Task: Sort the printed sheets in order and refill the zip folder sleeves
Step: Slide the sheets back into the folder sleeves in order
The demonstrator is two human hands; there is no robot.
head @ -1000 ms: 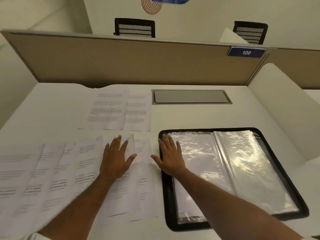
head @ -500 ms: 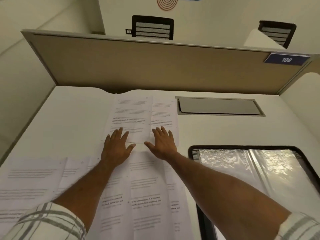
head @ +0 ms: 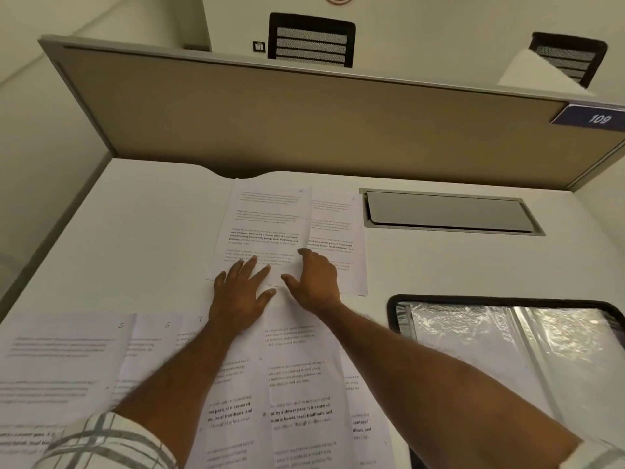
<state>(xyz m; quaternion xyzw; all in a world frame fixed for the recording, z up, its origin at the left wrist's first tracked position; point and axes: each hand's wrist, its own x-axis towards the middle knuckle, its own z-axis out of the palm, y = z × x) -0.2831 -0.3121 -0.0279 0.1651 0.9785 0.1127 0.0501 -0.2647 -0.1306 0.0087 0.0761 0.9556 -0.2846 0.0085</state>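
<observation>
The fingers (head: 253, 265) of the left hand (head: 238, 299) were spread apart and laid flat on the near edge of the sheet marked 3 (head: 267, 214), while those of the right hand (head: 316, 280) were bent a little, their tips set at that sheet's right edge with the thumb held wide, so that nothing appeared to be pinched. The sheet marked 3 was seen lying at the far side of the worktop (head: 135, 231), overlapping a second sheet (head: 338, 225) just beside a closed cable hatch (head: 446, 211). A fanned row of sheets (head: 67, 360), numbered 5, 6 and 7 at the corners, was spread across the near side under both forearms. The zip folder (head: 392, 311) lay open at the right, and no paper could be made out in its clear sleeves (head: 466, 336). The sorting step was judged to be in hand, with refilling not yet begun. The next move would call for an edge of the far pair to be raised and gripped without the thin paper being creased or the order disturbed
</observation>
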